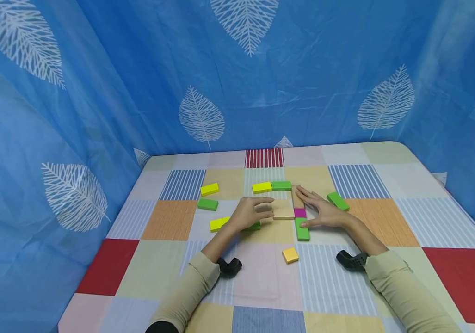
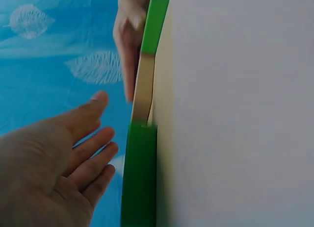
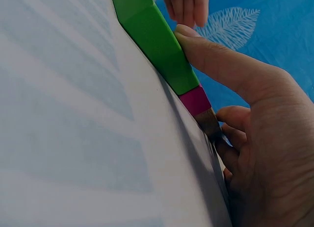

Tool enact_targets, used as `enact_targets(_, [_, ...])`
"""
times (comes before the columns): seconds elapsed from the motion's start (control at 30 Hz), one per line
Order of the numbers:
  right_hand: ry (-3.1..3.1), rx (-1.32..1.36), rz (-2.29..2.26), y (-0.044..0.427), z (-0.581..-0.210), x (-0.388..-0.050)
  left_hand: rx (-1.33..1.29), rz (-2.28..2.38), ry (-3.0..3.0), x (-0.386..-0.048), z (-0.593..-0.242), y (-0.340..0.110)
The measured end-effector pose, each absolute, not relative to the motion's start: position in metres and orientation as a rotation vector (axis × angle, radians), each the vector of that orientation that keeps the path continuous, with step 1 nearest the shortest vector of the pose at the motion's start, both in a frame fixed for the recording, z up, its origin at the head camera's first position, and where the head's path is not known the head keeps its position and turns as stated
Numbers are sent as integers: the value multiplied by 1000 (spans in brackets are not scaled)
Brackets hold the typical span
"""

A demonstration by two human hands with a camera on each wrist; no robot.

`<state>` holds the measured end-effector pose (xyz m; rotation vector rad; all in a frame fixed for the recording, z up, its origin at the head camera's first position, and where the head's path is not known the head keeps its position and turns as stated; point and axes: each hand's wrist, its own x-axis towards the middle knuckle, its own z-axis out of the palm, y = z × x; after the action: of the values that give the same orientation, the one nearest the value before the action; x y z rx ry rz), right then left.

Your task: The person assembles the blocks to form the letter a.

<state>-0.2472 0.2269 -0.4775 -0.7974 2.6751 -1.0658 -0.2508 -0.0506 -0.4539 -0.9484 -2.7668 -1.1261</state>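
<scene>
Head view: right hand (image 1: 323, 212), fingers spread, thumb on the green block (image 1: 302, 234) that butts against the magenta block (image 1: 300, 212), well in from the bench's (image 1: 266, 282) far edge. Left hand (image 1: 246, 213) hovers, fingers apart, holding nothing. I'd press lightly so both blocks line up.

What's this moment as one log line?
left hand: holds nothing | right hand: touches green block | magenta block: between green block and wooden block

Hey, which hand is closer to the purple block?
Right: the right hand is just beside the purple block; the left hand is farther off, on its other side.
</scene>
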Motion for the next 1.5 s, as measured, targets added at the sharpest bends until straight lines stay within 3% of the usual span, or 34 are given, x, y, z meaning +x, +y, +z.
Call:
enact_targets(0.13, [2665, -798, -1069, 228, -477, -246, -896, -1154, -2784, -248, -454, -71])
enact_targets(0.67, [2657, -805, -1070, 230, -476, -246, -1083, -1072, -2813, -225, -462, -113])
enact_targets(1.5, [2672, -781, -1067, 228, -476, -246, -936, -965, -2795, -241, -464, -73])
